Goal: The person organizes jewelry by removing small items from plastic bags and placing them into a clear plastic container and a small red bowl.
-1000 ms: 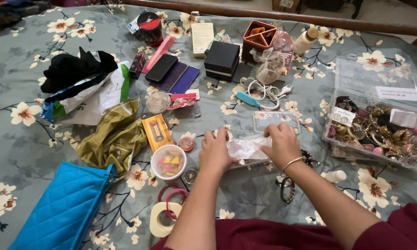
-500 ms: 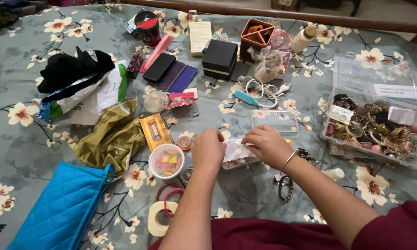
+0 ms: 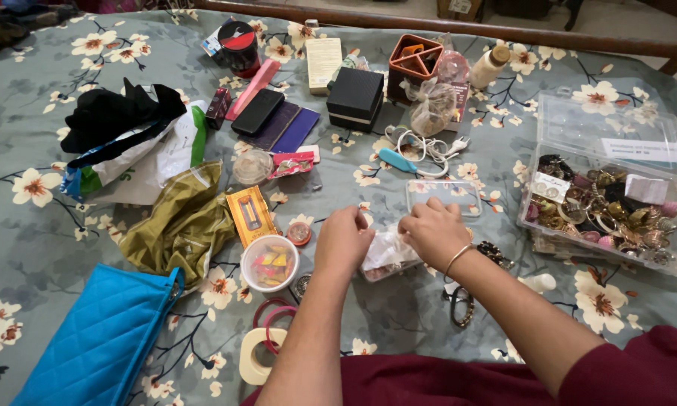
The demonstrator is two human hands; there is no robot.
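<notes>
both clamped on a crumpled clear plastic pouch [image 3: 387,252] low on the flowered bed cover [image 3: 45,225]: left hand [image 3: 344,240] pinching its left edge, right hand [image 3: 432,229] gripping its right edge; just beside a round tub of small coloured bits [image 3: 269,262], near an open clear jewellery box [image 3: 605,214]

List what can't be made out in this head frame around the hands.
- Crumpled clear packet, head view: its contents, mostly covered by the left hand and right hand.
- Fingertips of both hands: curled under, so the grip is unclear.
- Blue quilted pouch: cut off by the bottom-left edge.
- Clear jewellery box: single pieces too small and tangled to tell apart.
</notes>
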